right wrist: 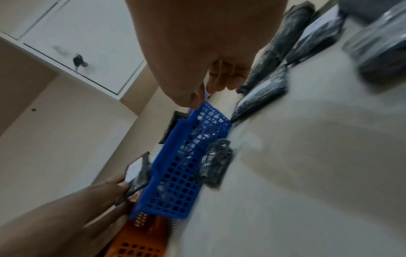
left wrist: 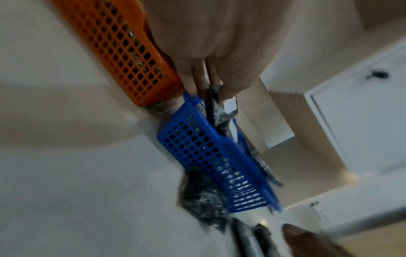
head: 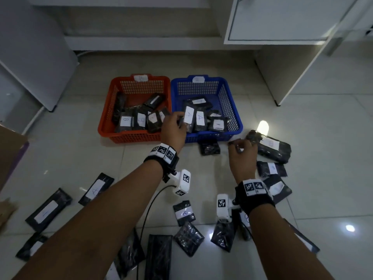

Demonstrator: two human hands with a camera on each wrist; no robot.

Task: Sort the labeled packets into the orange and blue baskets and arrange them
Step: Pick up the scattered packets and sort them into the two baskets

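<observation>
Loose packets (head: 184, 213) lie on the near floor (head: 323, 138). Beyond them the right hand (head: 242, 156) curls its fingers, though around what cannot be told. Farther on, the left hand (head: 173, 130) pinches an A packet (head: 188, 118) over the blue basket (head: 235, 118), right of the orange basket (head: 105, 118).

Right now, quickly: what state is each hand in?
Left hand: pinching an A-labelled packet over the blue basket.
Right hand: fingers curled; whether it holds anything cannot be told.

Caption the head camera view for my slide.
Left hand holds an A-labelled packet over the blue basket, orange basket beside it, loose packets on the floor.
</observation>
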